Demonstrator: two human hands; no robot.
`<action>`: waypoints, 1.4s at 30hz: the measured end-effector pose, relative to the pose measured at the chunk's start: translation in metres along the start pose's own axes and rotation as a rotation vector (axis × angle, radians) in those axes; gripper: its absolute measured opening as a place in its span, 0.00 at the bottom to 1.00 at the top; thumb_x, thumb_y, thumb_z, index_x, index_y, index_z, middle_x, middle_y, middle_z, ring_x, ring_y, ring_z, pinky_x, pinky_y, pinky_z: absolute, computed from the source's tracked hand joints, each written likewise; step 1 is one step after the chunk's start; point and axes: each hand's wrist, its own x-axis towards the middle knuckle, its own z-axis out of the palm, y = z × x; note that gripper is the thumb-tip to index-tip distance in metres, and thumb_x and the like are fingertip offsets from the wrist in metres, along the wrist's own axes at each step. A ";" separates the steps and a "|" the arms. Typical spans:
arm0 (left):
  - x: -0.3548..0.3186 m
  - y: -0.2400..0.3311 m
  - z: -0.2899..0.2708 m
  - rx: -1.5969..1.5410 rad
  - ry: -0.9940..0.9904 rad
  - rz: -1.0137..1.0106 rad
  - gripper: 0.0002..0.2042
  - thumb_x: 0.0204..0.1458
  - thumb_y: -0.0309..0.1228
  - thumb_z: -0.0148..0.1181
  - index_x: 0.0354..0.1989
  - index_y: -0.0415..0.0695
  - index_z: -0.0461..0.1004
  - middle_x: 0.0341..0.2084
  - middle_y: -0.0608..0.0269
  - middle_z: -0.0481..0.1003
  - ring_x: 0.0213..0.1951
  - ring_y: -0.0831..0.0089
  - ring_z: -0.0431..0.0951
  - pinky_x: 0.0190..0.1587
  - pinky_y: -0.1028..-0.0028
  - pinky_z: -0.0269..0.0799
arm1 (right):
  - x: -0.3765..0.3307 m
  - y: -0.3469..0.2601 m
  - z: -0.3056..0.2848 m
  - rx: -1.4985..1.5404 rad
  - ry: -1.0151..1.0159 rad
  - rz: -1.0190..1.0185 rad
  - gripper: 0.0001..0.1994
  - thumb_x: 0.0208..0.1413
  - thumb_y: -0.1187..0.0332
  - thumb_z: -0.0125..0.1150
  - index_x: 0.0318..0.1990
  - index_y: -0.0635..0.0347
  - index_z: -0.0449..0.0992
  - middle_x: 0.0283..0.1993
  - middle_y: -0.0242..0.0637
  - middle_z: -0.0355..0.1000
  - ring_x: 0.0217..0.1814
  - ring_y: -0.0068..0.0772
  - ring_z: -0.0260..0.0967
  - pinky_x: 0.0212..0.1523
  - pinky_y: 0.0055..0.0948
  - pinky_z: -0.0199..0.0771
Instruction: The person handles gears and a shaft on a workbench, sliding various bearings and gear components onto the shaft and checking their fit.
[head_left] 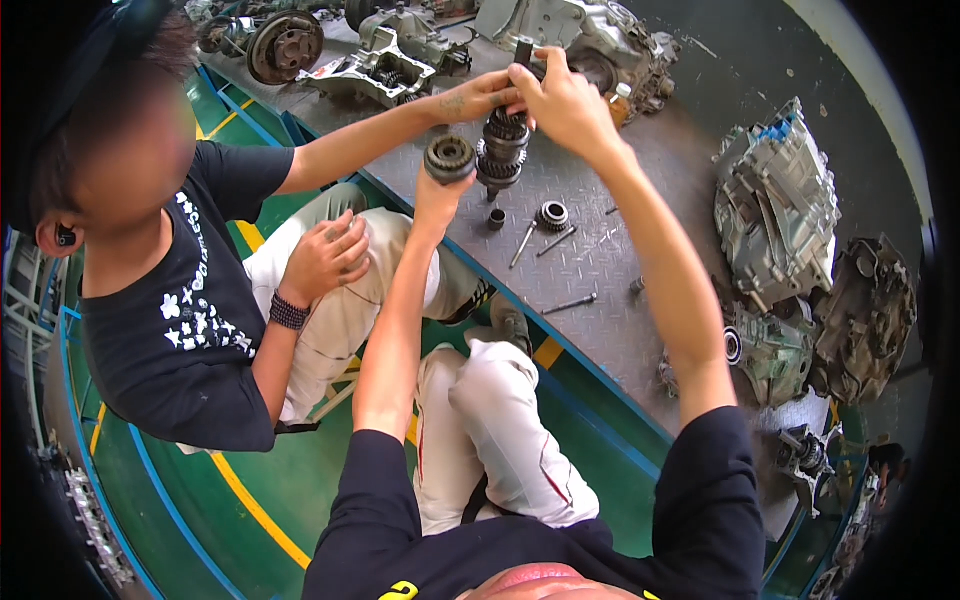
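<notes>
Bare hands were raised apart, each occupied. Reading the view as a clock face, the left hand (437, 205) was just left of twelve, its fingers wrapped around a dark toothed gear (449, 158), the flat ringed face turned upward. The right hand (567, 100) was near twelve to one o'clock, thumb and fingers closed about the dark upper end of a geared shaft (502, 158). A co-worker's hand (487, 97) came in from the shaft's ten o'clock and gripped near the same end, so exact contacts were partly hidden. That shaft was roughly upright, with the gear at its nine o'clock; whether its lower tip touched the metal workbench (610, 330) could not be told.

On the bench, a small dark sleeve (496, 218) stood at the shaft's six o'clock, and a ring gear (553, 215) lay at five, just beside two bolts. A longer bolt (570, 303) lay farther out toward five.

Around the view, an open housing (385, 65) sat near eleven, another casing (625, 50) near one, and a large silver casing (780, 205) between two and three. The co-worker's other hand (325, 260) rested at their knee.
</notes>
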 end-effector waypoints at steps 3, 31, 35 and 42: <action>-0.011 0.031 0.024 -0.248 0.089 0.012 0.19 0.51 0.20 0.73 0.50 0.41 0.75 0.43 0.68 0.80 0.45 0.78 0.78 0.52 0.74 0.74 | -0.066 -0.009 -0.004 0.381 -0.121 0.050 0.29 0.65 0.46 0.62 0.61 0.62 0.70 0.48 0.54 0.81 0.52 0.62 0.80 0.54 0.52 0.79; -0.156 0.053 0.227 0.115 -0.377 -0.307 0.21 0.41 0.33 0.75 0.45 0.40 0.79 0.33 0.52 0.84 0.37 0.65 0.86 0.42 0.65 0.78 | -0.204 0.148 -0.105 0.993 0.064 0.468 0.14 0.70 0.68 0.53 0.50 0.68 0.81 0.43 0.40 0.76 0.43 0.31 0.78 0.43 0.36 0.88; -0.158 0.045 0.223 -0.007 -0.337 -0.281 0.21 0.43 0.31 0.76 0.46 0.40 0.79 0.32 0.59 0.84 0.36 0.75 0.82 0.41 0.69 0.78 | -0.214 0.160 -0.091 1.208 0.161 0.721 0.17 0.70 0.60 0.52 0.50 0.66 0.78 0.43 0.44 0.78 0.41 0.37 0.80 0.43 0.40 0.87; -0.156 0.041 0.213 -0.225 -0.316 -0.180 0.18 0.51 0.25 0.77 0.48 0.40 0.78 0.37 0.73 0.79 0.39 0.84 0.75 0.44 0.77 0.74 | -0.214 0.195 -0.032 0.539 -0.015 0.801 0.20 0.68 0.55 0.55 0.51 0.67 0.79 0.42 0.47 0.81 0.40 0.44 0.81 0.38 0.39 0.85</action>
